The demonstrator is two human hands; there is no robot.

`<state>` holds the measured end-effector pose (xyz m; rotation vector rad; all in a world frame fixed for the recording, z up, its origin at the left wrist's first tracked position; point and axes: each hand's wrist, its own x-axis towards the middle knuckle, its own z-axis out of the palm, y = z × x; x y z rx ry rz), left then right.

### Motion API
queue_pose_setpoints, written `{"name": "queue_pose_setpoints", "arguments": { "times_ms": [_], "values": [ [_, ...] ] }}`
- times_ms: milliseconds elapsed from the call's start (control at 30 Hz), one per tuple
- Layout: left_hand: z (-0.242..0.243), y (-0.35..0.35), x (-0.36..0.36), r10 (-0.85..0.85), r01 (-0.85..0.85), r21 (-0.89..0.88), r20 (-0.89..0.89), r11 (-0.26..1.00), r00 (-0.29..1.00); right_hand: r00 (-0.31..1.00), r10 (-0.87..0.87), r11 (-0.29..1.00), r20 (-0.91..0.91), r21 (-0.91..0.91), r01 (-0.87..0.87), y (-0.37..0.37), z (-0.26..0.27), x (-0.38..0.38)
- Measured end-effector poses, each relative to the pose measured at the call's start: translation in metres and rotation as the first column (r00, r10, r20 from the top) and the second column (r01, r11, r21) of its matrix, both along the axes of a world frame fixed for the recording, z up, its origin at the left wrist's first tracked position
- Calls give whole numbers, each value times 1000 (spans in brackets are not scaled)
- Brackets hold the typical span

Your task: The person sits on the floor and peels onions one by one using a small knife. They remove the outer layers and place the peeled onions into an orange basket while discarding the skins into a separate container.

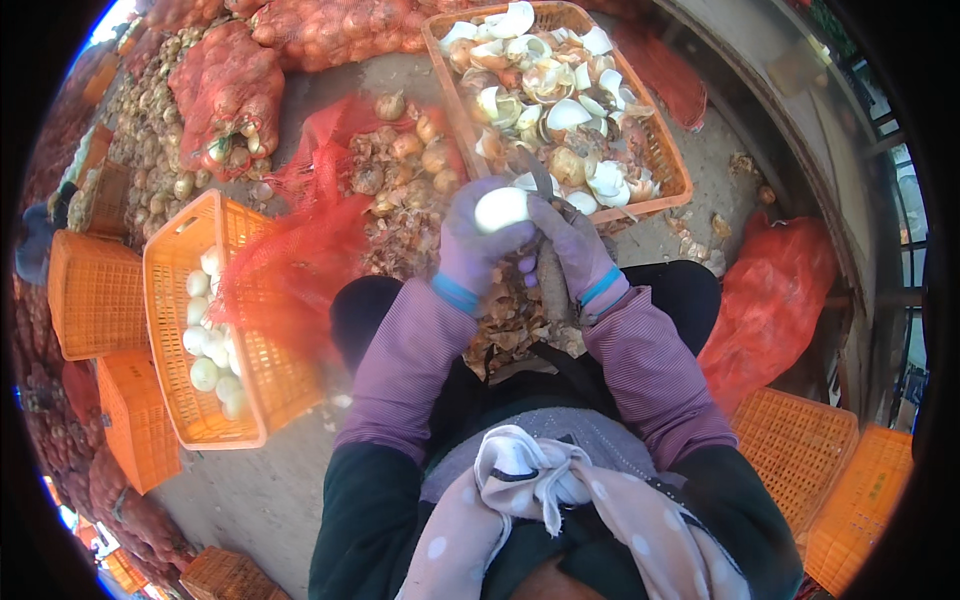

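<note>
My left hand (480,236), in a purple glove, is closed around a peeled white onion (501,209). My right hand (566,236), gloved alike, grips a knife (553,281) with a dark blade pointing up and a long handle running down towards my lap; its thumb touches the onion. Beyond my hands, an orange plastic crate (679,191) holds onion peels and white outer layers (568,115). Unpeeled onions (435,157) and loose skins lie on an open red mesh bag (322,161) ahead of my left hand. Peeled onions (204,373) sit in an orange crate (259,420) at the left.
Filled red mesh bags (229,94) and a heap of onions (161,150) stand behind at the left. Stacked orange crates (97,292) line the left side, others (795,450) the lower right. A red mesh bag (784,300) lies right of my knee. A person (34,240) is at the far left.
</note>
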<state>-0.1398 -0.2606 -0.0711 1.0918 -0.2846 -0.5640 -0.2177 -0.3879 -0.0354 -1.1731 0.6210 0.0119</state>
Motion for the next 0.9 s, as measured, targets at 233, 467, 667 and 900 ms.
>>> {"name": "queue_pose_setpoints", "arguments": {
  "times_ms": [233, 467, 667, 900],
  "values": [
    [2, 0, -2, -84, 76, -73, -119, 994, 989, 977, -126, 967, 173, 242, 82, 5, -26, -2],
    [10, 4, -4, -130, 70, -205, -292, 976, 947, 948, -281, 936, 146, 261, 238, 24, -33, -3],
    [12, 15, 2, -197, 34, -320, -493, 947, 847, 986, -154, 981, 65, 128, 145, 28, -25, -5],
    [-1, 89, 50, 210, -500, -383, -591, 777, 779, 992, 11, 999, -123, 37, -6, 5, -10, 13]
  ]
}}
